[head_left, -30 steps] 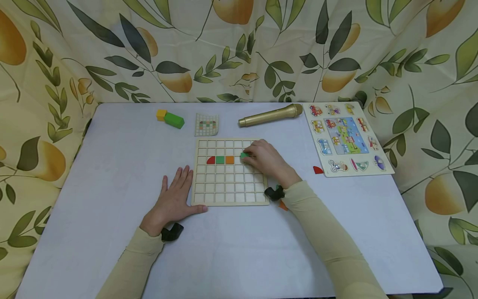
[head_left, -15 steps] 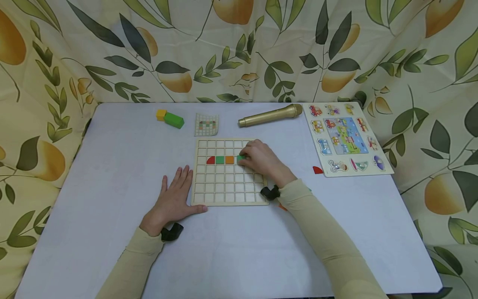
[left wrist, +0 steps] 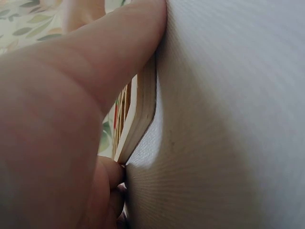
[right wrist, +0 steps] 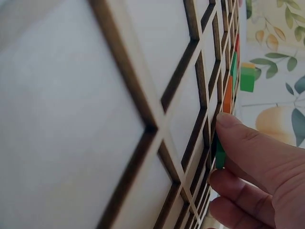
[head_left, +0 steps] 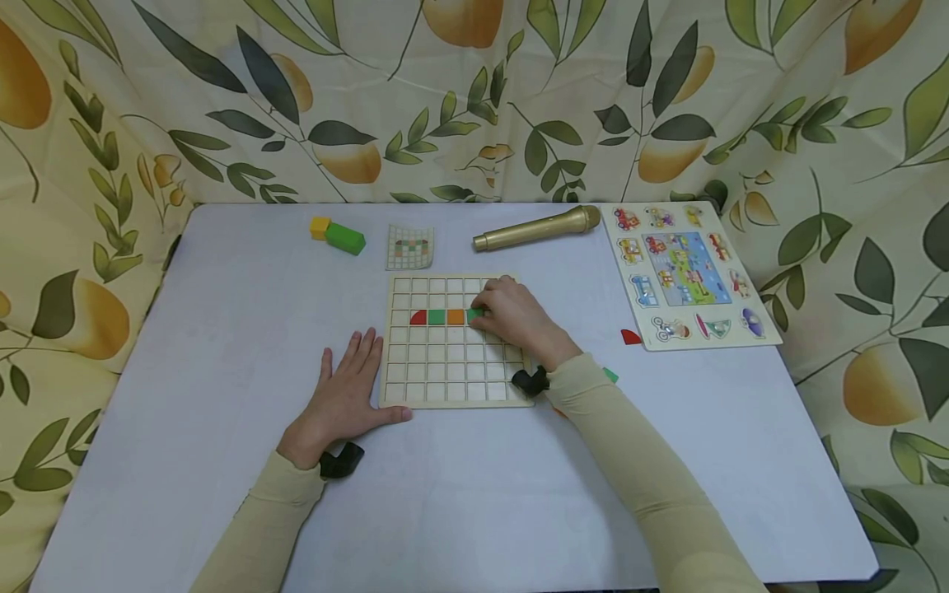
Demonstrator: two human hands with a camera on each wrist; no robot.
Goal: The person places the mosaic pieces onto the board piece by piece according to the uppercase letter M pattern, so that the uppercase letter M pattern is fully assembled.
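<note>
A wooden grid board lies mid-table. In one of its upper rows sit a red curved tile, a green square tile and an orange square tile. My right hand pinches another green tile just right of the orange one, in the same row. Thumb and fingers partly cover that tile, and the right wrist view shows its green edge at the grid bars. Along the board's left side rests my left hand, palm down, fingers straight and thumb at the lower left corner.
Behind the board lie a small pattern card, a gold microphone, and a green block against a yellow one. A picture puzzle sits right, near a loose red tile. A green piece peeks past the right sleeve.
My right hand has shifted slightly left with the green tile, bringing it beside the orange one. A green piece behind the right sleeve shows more. The left hand has stayed still.
</note>
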